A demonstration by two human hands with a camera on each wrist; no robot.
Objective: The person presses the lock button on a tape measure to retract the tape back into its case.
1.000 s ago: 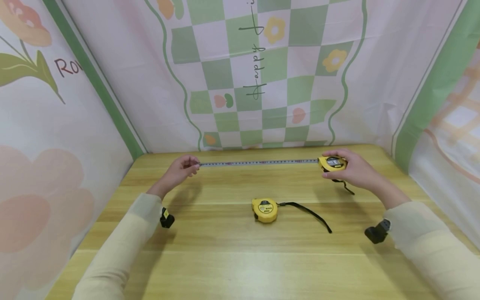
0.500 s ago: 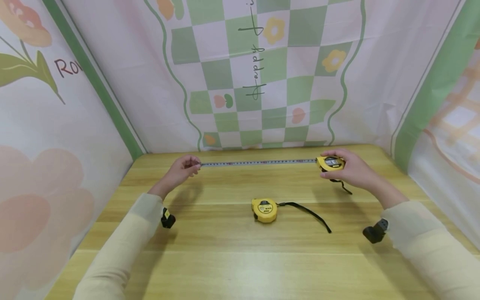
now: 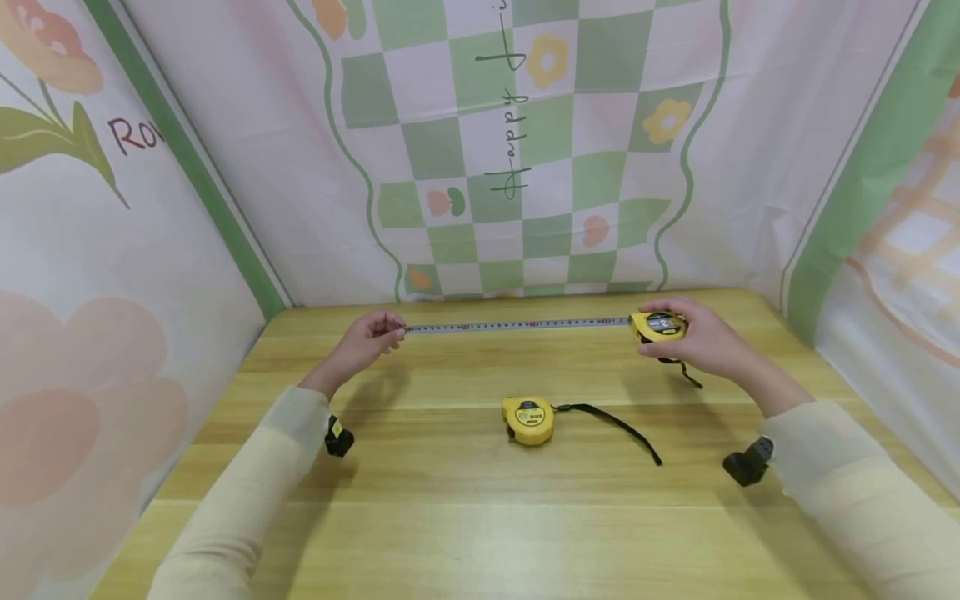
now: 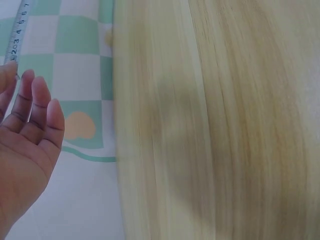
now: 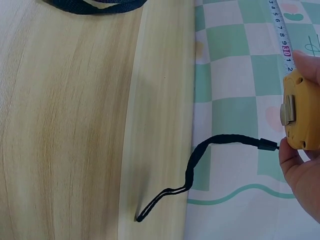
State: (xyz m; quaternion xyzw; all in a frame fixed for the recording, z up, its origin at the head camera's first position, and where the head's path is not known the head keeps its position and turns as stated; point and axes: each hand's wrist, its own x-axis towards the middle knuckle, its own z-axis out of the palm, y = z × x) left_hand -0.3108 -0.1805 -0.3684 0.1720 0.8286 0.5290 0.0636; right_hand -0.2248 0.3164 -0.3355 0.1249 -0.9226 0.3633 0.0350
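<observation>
A yellow and black tape measure [image 3: 660, 325] is gripped by my right hand [image 3: 708, 337], thumb on the near side and fingers on the far side. Its silver blade [image 3: 517, 325] stretches left, straight and raised above the table. My left hand [image 3: 367, 342] pinches the blade's free end between thumb and index finger, which hide the tip. In the left wrist view the other fingers [image 4: 40, 102] are loosely bent. The right wrist view shows the case's metal belt clip [image 5: 288, 111] and a black wrist strap [image 5: 220, 139] hanging down.
A second yellow tape measure [image 3: 529, 419] lies on the wooden table [image 3: 465, 542] between the forearms, its black strap [image 3: 615, 423] trailing right. Behind the table's far edge hangs a patterned cloth [image 3: 495, 237], with more cloth along both sides.
Both hands have drawn slightly closer together, left hand rightward and right hand leftward. The visible length of blade is a little shorter. The second tape measure has stayed put.
</observation>
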